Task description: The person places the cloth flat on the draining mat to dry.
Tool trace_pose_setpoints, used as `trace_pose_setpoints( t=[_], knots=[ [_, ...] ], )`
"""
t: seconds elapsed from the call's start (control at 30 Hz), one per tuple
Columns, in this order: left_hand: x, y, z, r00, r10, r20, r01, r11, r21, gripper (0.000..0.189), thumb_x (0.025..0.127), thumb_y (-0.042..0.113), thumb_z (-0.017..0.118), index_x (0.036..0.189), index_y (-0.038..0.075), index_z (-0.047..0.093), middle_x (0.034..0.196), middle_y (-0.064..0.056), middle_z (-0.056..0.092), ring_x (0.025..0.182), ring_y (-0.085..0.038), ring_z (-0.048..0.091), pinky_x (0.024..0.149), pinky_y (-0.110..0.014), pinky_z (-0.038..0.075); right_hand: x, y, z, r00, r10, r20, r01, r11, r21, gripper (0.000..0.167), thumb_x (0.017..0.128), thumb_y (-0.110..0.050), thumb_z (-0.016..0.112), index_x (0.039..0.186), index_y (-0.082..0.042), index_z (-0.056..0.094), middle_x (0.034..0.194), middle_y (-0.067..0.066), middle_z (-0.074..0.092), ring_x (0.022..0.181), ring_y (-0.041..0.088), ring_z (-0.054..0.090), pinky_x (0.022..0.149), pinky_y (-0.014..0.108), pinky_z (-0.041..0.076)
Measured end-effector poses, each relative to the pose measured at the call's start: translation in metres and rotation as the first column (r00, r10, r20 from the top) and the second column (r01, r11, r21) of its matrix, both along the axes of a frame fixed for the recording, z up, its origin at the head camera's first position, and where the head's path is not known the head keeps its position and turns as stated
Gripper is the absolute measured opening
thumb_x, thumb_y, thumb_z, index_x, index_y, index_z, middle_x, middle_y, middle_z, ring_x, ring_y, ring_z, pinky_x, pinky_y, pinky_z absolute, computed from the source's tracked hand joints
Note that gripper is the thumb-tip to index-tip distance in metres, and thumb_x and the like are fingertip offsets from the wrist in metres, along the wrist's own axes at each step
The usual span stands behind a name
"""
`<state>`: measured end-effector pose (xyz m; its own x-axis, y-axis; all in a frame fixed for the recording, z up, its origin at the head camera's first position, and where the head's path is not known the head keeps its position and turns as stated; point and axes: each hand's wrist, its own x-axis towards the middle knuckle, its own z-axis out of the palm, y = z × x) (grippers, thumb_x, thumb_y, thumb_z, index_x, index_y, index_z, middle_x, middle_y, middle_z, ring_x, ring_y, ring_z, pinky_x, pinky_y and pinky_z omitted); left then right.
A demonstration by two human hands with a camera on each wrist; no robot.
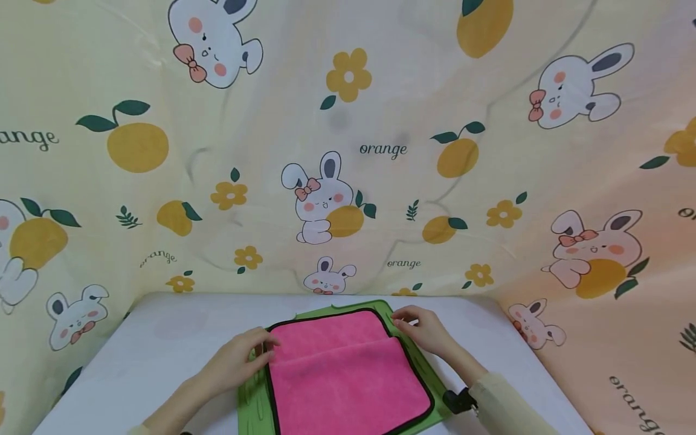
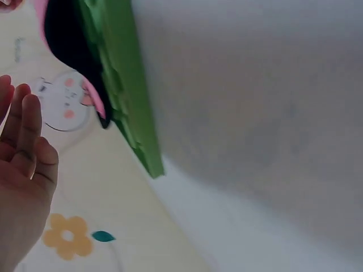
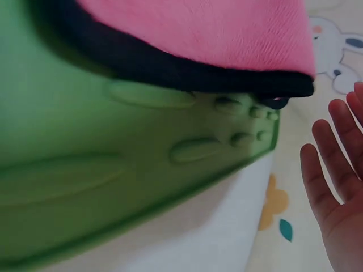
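Observation:
A pink cloth [image 1: 348,380] with black edging lies over a green board [image 1: 252,405] with raised ridges and bumps. A fold line crosses the cloth's upper part, and the edging steps at the right end of that line. My left hand [image 1: 241,357] is at the cloth's left edge, fingertips over the edging; whether they touch it I cannot tell. By the board's far right corner is my right hand [image 1: 426,329], fingers loosely bent. In the right wrist view, this hand [image 3: 346,198] has its fingers extended and holds nothing. The board's near end is out of frame.
A white table [image 1: 185,326] bears the board. Behind and at the sides hangs a pale curtain [image 1: 261,133] printed with rabbits, oranges and flowers. A black wrist strap [image 1: 459,400] sits on the right forearm beside the board's right edge.

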<state>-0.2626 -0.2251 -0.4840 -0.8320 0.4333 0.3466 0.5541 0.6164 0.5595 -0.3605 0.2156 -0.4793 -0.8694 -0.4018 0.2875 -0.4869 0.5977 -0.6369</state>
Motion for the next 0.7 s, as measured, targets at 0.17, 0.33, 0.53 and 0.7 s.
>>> trace_pose_setpoints(
  t=[0.17, 0.33, 0.53, 0.7],
  knots=[
    [-0.025, -0.006, -0.006, 0.993, 0.116, 0.037, -0.114, 0.993, -0.038, 0.017, 0.098, 0.008, 0.071, 0.114, 0.010, 0.073, 0.099, 0.009, 0.066, 0.081, -0.003, 0.055, 0.066, -0.024, 0.051, -0.027, -0.010, -0.009, 0.999, 0.003, 0.052, -0.005, 0.999, 0.042, 0.022, 0.101, -0.017, 0.069, 0.116, -0.002, 0.074, 0.110, 0.009, 0.075, 0.099, 0.028, 0.070, 0.080, 0.037, 0.058],
    [-0.043, -0.009, -0.012, 0.970, 0.221, 0.101, -0.214, 0.974, -0.074, 0.016, 0.097, 0.008, 0.071, 0.113, 0.011, 0.072, 0.099, 0.006, 0.065, 0.085, -0.008, 0.057, 0.073, -0.028, 0.053, -0.047, -0.018, -0.021, 0.993, 0.008, 0.115, -0.018, 0.996, 0.089, 0.022, 0.100, -0.014, 0.069, 0.117, -0.001, 0.073, 0.109, 0.009, 0.075, 0.100, 0.029, 0.071, 0.084, 0.041, 0.059],
    [-0.052, -0.008, -0.018, 0.965, 0.239, 0.106, -0.227, 0.968, -0.111, 0.018, 0.096, 0.010, 0.073, 0.114, 0.010, 0.071, 0.100, 0.002, 0.064, 0.089, -0.012, 0.058, 0.078, -0.036, 0.055, -0.057, -0.022, -0.032, 0.986, -0.015, 0.166, -0.001, 0.996, 0.093, 0.022, 0.095, -0.014, 0.075, 0.114, -0.003, 0.074, 0.099, 0.002, 0.075, 0.094, 0.021, 0.071, 0.082, 0.039, 0.058],
    [-0.055, -0.007, -0.024, 0.965, 0.234, 0.123, -0.215, 0.966, -0.146, 0.021, 0.094, 0.013, 0.076, 0.114, 0.010, 0.070, 0.097, 0.000, 0.060, 0.088, -0.014, 0.057, 0.079, -0.040, 0.054, -0.058, -0.025, -0.035, 0.982, 0.005, 0.191, -0.020, 0.997, 0.077, 0.023, 0.092, -0.009, 0.078, 0.114, -0.002, 0.072, 0.091, 0.001, 0.074, 0.084, 0.015, 0.069, 0.074, 0.034, 0.057]
  ],
)
